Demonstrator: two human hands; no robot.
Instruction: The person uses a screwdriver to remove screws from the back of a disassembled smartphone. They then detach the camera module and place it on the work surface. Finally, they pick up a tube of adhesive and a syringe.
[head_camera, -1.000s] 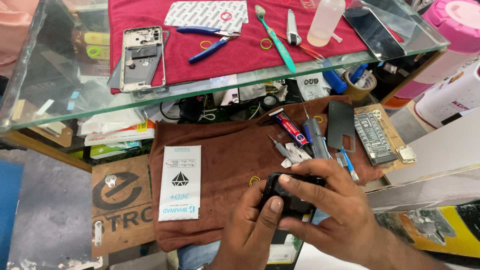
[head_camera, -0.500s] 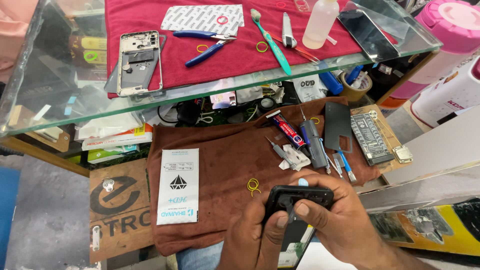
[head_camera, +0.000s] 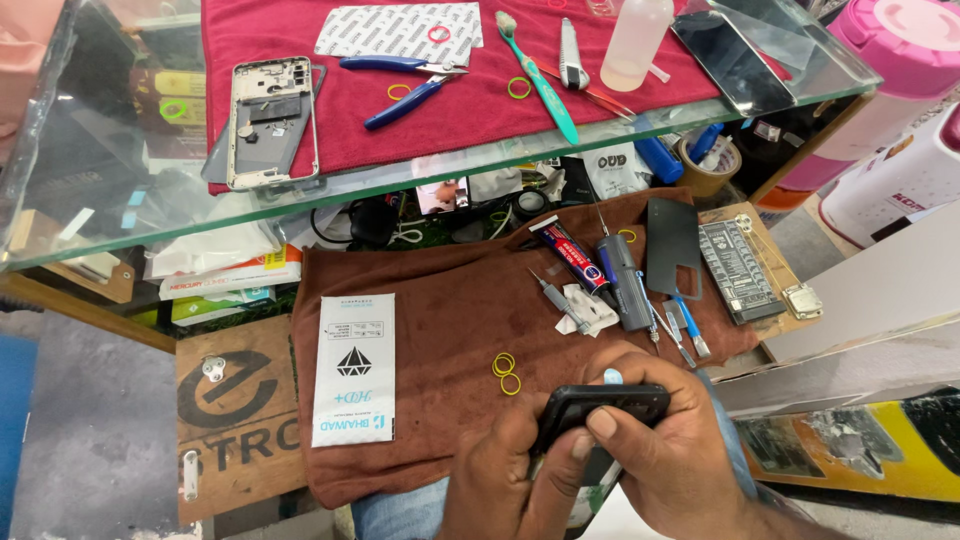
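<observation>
Both hands hold a black phone (head_camera: 603, 405) edge-up over my lap, at the near edge of a brown cloth (head_camera: 440, 300). My left hand (head_camera: 508, 475) grips its left end, thumb on the near side. My right hand (head_camera: 668, 450) wraps the right end, with fingers over the top edge and thumb on the near face. Two yellow rubber bands (head_camera: 506, 372) lie on the cloth just left of the phone. A red glue tube (head_camera: 567, 253), a grey tool (head_camera: 624, 280) and a small syringe (head_camera: 560, 300) lie beyond my hands.
A white flat packet (head_camera: 353, 368) lies on the cloth's left side. A glass shelf (head_camera: 120, 200) above carries a red towel (head_camera: 470, 100) with a stripped phone frame (head_camera: 271, 120), blue pliers (head_camera: 405, 85), a green toothbrush (head_camera: 540, 75), a bottle (head_camera: 637, 40) and a dark screen panel (head_camera: 733, 60).
The view has tilted down and my hands have shifted lower and rightward. The phone has turned from lying flat in my grip to standing on edge between both hands.
</observation>
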